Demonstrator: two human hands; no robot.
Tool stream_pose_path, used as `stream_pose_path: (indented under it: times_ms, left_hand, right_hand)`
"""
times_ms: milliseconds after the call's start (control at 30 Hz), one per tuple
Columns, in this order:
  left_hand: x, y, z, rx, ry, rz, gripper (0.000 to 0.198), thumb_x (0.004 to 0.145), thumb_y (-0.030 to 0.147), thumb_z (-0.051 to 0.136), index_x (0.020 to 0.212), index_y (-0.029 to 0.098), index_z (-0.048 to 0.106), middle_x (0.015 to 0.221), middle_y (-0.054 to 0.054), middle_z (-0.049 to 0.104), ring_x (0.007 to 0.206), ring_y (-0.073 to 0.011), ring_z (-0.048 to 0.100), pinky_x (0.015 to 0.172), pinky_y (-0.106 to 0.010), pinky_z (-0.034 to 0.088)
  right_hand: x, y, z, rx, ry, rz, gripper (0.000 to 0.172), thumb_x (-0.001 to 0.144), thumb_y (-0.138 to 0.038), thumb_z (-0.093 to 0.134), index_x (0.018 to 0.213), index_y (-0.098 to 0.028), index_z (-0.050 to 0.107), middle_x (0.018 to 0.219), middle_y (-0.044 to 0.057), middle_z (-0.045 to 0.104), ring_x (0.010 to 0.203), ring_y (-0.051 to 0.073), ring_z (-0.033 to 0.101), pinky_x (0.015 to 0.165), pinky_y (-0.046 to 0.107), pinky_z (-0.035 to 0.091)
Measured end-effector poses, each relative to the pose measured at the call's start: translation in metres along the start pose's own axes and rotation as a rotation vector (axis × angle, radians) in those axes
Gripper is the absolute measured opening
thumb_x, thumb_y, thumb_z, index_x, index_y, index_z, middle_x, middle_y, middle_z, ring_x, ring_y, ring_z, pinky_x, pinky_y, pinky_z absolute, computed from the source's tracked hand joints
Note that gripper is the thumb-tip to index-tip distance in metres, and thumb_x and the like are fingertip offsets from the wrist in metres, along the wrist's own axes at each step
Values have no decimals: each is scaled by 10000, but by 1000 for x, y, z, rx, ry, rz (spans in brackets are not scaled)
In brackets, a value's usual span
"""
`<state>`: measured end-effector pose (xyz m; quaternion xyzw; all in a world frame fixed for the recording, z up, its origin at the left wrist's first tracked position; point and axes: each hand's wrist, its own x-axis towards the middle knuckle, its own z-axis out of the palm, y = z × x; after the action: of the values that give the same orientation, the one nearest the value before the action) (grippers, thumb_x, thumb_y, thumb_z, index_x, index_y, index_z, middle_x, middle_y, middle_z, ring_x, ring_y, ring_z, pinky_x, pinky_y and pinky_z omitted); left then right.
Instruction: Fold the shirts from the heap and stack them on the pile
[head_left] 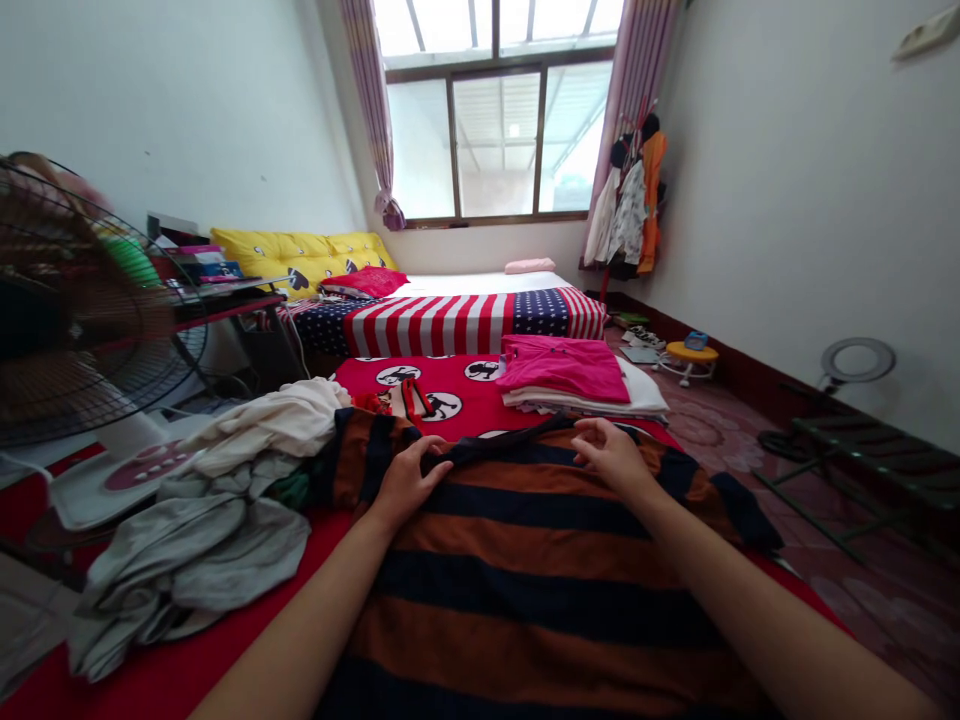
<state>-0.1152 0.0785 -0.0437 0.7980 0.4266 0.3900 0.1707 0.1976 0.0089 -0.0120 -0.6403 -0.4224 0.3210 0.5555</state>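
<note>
A brown and dark navy striped shirt [525, 580] lies spread flat on the red bed cover [187, 670] in front of me. My left hand [405, 485] pinches the dark collar at the shirt's far left. My right hand [611, 455] grips the same collar edge on the right, fingers curled over the fabric. Both forearms reach out over the shirt.
A heap of grey and white clothes [210, 510] lies to the left. A folded stack topped by a pink shirt [566, 370] sits beyond my hands. A floor fan [67, 310] stands at far left. Farther back are a flag-patterned blanket [457, 320], a clothes rack [634, 200] and a window.
</note>
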Motion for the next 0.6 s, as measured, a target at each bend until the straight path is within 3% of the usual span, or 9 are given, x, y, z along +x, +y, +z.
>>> stream_pose_path:
  times_ms: [67,133,200,300,400,500,600]
  left_hand:
    - [0,-1,0,0,5,7,362,816,364,620,1144,217,587,966,-54,656,902,-210,627,842,-336,483]
    - [-1,-2,1,-4,-15,33,346,819,353,617,1141,226,610,987,-63,657,920,-216,625,855,-345,487]
    - [-3,-3,2,-15,-43,58,262,825,339,609,1064,244,658,995,-64,662,944,-219,627,869,-345,491]
    - [1,-5,0,-52,-66,66,150,812,317,615,914,252,703,959,-51,680,930,-213,643,859,-334,505]
    - [21,-6,-8,-128,-69,-69,141,764,319,648,838,212,703,817,-45,698,740,-205,668,736,-338,544]
    - [56,-5,-16,-194,43,-278,216,750,331,645,883,167,692,697,-39,682,595,-197,649,621,-339,554]
    - [86,-5,-10,-24,231,-244,161,747,268,643,860,164,692,832,-63,693,809,-227,669,817,-380,539]
  right_hand:
    - [26,1,-4,56,70,132,540,671,-128,709,1176,-175,524,584,-29,632,473,128,609,412,188,451]
    - [42,4,-6,104,90,219,645,687,-107,704,1270,-160,434,557,-30,630,456,144,616,409,214,482]
    - [51,9,-6,138,79,265,576,683,-93,712,1208,-128,477,540,-8,633,440,155,618,401,233,497]
    - [54,11,-7,186,73,294,300,680,-79,710,946,-107,575,510,34,629,402,161,603,364,228,484]
    - [53,8,-11,240,108,250,122,742,-103,654,798,-137,550,518,47,636,421,155,618,374,213,492]
    - [53,4,-13,301,156,181,87,788,-123,598,813,-161,524,582,41,658,504,155,664,448,213,534]
    - [54,8,-9,351,210,119,110,787,-132,576,856,-183,507,656,29,668,595,163,695,522,230,565]
